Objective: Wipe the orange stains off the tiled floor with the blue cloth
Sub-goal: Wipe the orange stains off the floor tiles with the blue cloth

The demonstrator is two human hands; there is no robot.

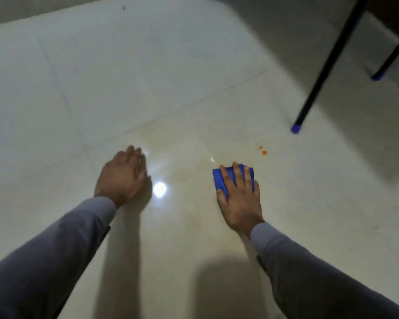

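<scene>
My right hand (240, 199) lies flat on the folded blue cloth (219, 180) and presses it onto the pale tiled floor (171, 88). Two small orange stains (264, 152) sit just beyond the cloth, up and to the right of my fingertips, apart from it. A faint orange smear (187, 173) shows on the tile left of the cloth. My left hand (122, 178) rests palm down on the floor to the left, fingers together, holding nothing.
A black furniture leg with a blue foot cap (295, 128) stands close behind the stains at the right. A second capped leg (377, 77) is further back right. A bright light reflection (159, 189) glares between my hands. A wall edge runs along the top left.
</scene>
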